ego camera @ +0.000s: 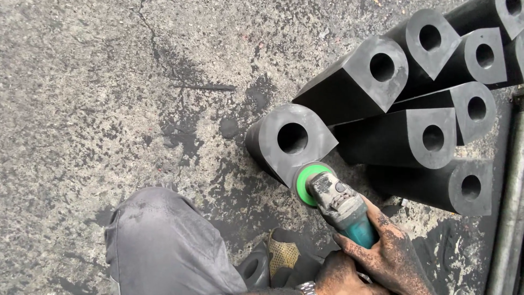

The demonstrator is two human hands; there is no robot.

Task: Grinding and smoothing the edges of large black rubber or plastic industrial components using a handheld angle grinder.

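- We hold the grinder (343, 210) in our right hand (390, 254), fingers wrapped tight round its teal body at about 5 o'clock in the view.
- Our left hand (334, 276) sits just beside the right at 6 o'clock, mostly cut off by the frame edge; we cannot tell whether it grips anything.
- The grinder's green disc (303, 183) points to 10 o'clock from our hands and touches the lower edge of the nearest rubber block (292, 139).
- That block lies on the ground (109, 82) at centre, its holed end face towards us, at 11 o'clock from our right hand.
- More blocks (431, 136) of the same shape are stacked at 2 o'clock, just beside the one we work on.
- Our knee (164, 240), in dark grey cloth, sits at 7 o'clock, left of the hands.
- A metal pipe (510, 218) runs along the right edge at 3 to 4 o'clock.
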